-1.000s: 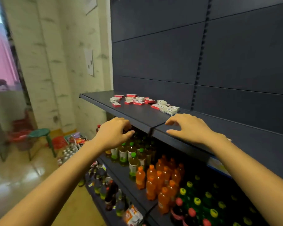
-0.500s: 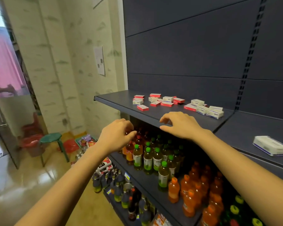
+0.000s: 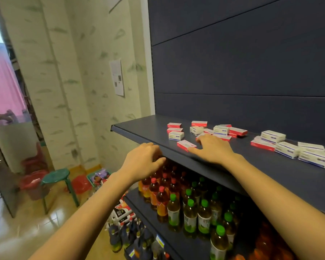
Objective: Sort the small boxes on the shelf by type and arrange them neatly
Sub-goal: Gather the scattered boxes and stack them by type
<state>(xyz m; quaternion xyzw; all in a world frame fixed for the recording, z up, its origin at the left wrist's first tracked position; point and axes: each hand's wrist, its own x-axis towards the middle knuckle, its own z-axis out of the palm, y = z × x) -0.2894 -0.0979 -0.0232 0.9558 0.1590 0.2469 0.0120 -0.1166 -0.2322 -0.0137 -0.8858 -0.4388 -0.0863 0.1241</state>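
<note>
I see the small boxes (image 3: 221, 130) lying unsorted on the dark shelf (image 3: 139, 131), red ones and white ones mixed together. One loose group is spread toward the shelf's left end, some boxes flat and some on edge. A second group (image 3: 286, 149), mostly white, sits well apart to the right, and there a white box (image 3: 273, 136) rests on top of a red box (image 3: 262, 144).

The right hand (image 3: 213, 150) is palm down over the shelf near its front edge; its fingers are spread and only slightly bent, gripping nothing. A flat red box (image 3: 186, 145) lies just beside the thumb, though I cannot tell whether they touch. The fingertips reach the near side of the left group, but that spot is blurred, so I cannot say which box they meet.

The left hand (image 3: 142, 162) is raised in front of the shelf's front lip, to the left of the right hand; its fingers curl loosely inward and I see nothing held in them.

Under the shelf a lower shelf (image 3: 139, 205) carries red-capped bottles (image 3: 161, 199) at the left and green-capped bottles (image 3: 190, 216) beside them. Further left, a green stool (image 3: 55, 176) stands on the glossy floor (image 3: 17, 231); a paper sheet (image 3: 117, 77) hangs on the pale wall.
</note>
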